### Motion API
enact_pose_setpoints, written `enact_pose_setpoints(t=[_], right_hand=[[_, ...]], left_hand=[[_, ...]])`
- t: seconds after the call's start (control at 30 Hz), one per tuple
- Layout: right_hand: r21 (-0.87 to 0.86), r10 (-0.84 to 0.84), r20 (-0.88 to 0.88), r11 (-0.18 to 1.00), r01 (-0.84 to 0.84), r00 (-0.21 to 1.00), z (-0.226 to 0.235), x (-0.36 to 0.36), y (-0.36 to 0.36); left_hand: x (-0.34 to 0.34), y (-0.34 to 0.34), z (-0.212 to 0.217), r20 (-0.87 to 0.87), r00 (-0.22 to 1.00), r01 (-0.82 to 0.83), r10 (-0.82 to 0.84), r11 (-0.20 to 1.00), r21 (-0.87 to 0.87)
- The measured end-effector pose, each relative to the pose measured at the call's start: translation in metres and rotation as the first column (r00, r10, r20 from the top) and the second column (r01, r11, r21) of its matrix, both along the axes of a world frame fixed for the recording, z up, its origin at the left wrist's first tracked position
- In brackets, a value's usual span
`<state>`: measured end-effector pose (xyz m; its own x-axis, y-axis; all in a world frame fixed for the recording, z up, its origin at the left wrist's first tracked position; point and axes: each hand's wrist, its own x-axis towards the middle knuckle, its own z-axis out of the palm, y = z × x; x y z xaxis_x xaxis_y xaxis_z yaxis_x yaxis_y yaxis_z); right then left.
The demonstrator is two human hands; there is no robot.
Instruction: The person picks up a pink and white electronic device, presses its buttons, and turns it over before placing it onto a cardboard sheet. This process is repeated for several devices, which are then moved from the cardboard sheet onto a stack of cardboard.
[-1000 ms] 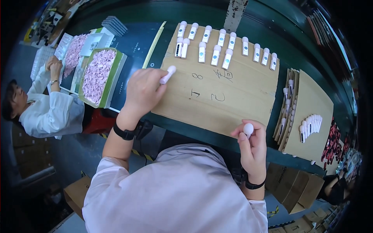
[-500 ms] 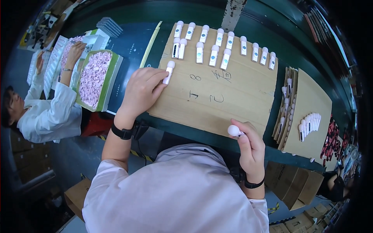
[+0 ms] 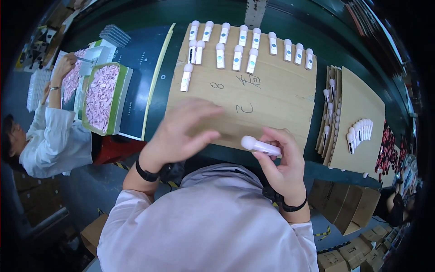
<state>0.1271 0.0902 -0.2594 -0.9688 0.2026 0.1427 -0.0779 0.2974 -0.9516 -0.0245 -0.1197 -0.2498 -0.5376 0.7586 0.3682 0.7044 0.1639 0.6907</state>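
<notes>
Right hand (image 3: 287, 170) grips one wand (image 3: 267, 148) at the board's (image 3: 283, 99) near edge, rounded head aimed left!
Long axis runs left to right, tail slightly nearer; the left hand (image 3: 181, 131), blurred, spreads its fingers, holding nothing. Fifteen wands (image 3: 225, 35) lie heads-far on the board: nine farthest, five next, one nearest at left.

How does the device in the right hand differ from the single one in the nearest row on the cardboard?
The held device is gripped in the right hand; the lone device lies on the cardboard, untouched. The held device points its round head leftward; the lone device points its head toward the cardboard's far edge. The held device is farther right than the lone device. Both have a pale pink, rounded head on a short body.
</notes>
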Motion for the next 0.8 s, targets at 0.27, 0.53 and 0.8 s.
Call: enact_pose_setpoints(t=[0.27, 0.53, 0.8], right_hand=[[0.112, 0.043, -0.178, 0.993, -0.024, 0.983, 0.007, -0.002, -0.001], [-0.138, -0.025, -0.103, 0.99, 0.01, 0.994, -0.004, 0.012, 0.01], [-0.009, -0.05, -0.27, 0.999, 0.05, 0.962, -0.002, 0.008, 0.01]], left_hand=[[0.025, 0.031, -0.001, 0.026, 0.983, 0.176, -0.181, 0.974, 0.143], [0.028, 0.032, -0.001, 0.027, 0.987, 0.149, -0.157, 0.971, 0.188], [0.033, 0.039, 0.0, 0.171, 0.97, 0.129, -0.171, 0.964, 0.233]])
